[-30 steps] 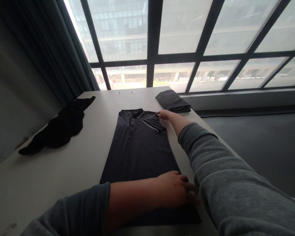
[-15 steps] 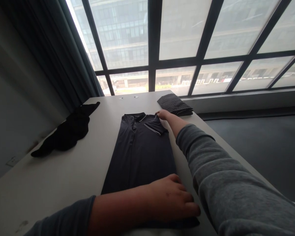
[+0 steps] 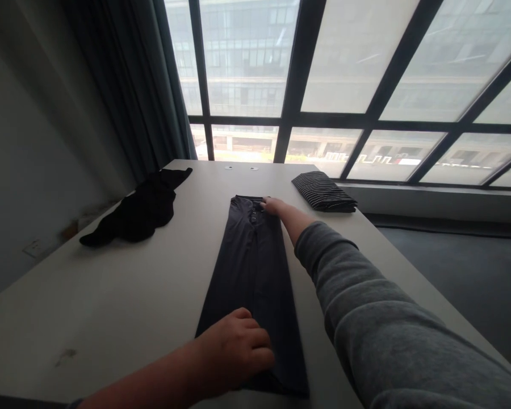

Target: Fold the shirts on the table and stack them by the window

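Note:
A dark polo shirt (image 3: 247, 267) lies lengthwise on the white table, its collar end far from me and its buttons near the top. Its right side is folded inward, so it forms a narrow strip. My right hand (image 3: 272, 205) is closed on the cloth by the collar at the far end; its fingertips are small and partly hidden. Over the near end, my left hand (image 3: 234, 352) has its fingers curled round the cloth near the hem. The part of the shirt under that hand is hidden.
A black garment (image 3: 140, 210) lies crumpled on the table's left side. At the far right edge sits a folded striped garment (image 3: 323, 190). Beyond the white table (image 3: 123, 318) stand large windows (image 3: 247, 62) and a dark curtain (image 3: 123, 85).
Both hands have moved left across the shirt, carrying its right side inward. The right sleeve is folded out of sight and the shirt is narrower. The view has shifted somewhat.

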Motion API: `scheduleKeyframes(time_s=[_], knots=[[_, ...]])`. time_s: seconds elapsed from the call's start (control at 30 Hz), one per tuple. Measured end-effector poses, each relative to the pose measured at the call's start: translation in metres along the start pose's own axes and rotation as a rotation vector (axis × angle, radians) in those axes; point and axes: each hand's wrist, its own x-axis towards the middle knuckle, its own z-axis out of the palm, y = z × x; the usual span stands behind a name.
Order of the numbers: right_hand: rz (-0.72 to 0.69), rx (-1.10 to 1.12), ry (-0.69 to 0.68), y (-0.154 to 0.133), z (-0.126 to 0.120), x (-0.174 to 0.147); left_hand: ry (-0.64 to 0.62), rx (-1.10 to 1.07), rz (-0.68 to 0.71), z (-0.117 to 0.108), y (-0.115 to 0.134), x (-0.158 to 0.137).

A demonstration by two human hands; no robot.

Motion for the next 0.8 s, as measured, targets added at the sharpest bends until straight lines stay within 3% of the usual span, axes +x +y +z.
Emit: scheduleKeyframes(time_s=[0.13,0.27,0.4,0.57,0.67,0.8], knots=[[0.051,0.006,-0.028,-0.012,0.039,-0.009,-0.044,-0.007,-0.005,0.025,-0.002,-0.018],[0.066,0.006,-0.016,-0.015,0.055,-0.013,-0.039,-0.011,0.010,0.031,0.004,-0.017],[0.058,0.022,0.046,-0.010,0.045,-0.012,-0.086,-0.027,0.010,0.014,0.005,-0.014],[0.106,0.031,0.242,0.025,0.006,-0.024,-0.153,-0.054,-0.088,-0.002,-0.001,0.001],[0.092,0.019,0.229,0.045,-0.008,-0.036,-0.167,-0.064,-0.186,0.007,-0.009,0.025],[0.007,-0.003,0.127,0.044,0.005,-0.043,-0.155,-0.138,-0.268,0.030,-0.021,0.052]])
